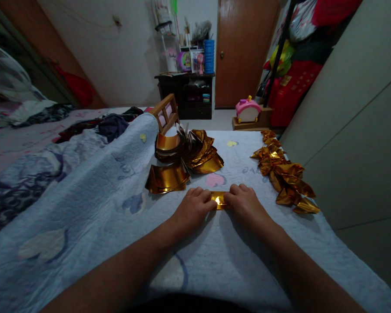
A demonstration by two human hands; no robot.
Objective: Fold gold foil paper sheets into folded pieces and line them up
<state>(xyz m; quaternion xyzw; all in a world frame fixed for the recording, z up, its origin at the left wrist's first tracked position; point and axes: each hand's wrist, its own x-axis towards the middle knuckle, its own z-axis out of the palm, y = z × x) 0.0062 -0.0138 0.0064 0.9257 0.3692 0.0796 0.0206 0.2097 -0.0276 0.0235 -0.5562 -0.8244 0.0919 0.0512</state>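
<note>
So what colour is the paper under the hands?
Shiny gold folded paper, seen in the head view.

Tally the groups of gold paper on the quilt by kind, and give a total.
Small gold piece pressed between the left hand and right hand: 1
Stacks of flat gold sheets: 2, the near stack and the fanned stack behind it
Row of folded gold pieces along the quilt's right side: 1
Total: 4 groups
</note>
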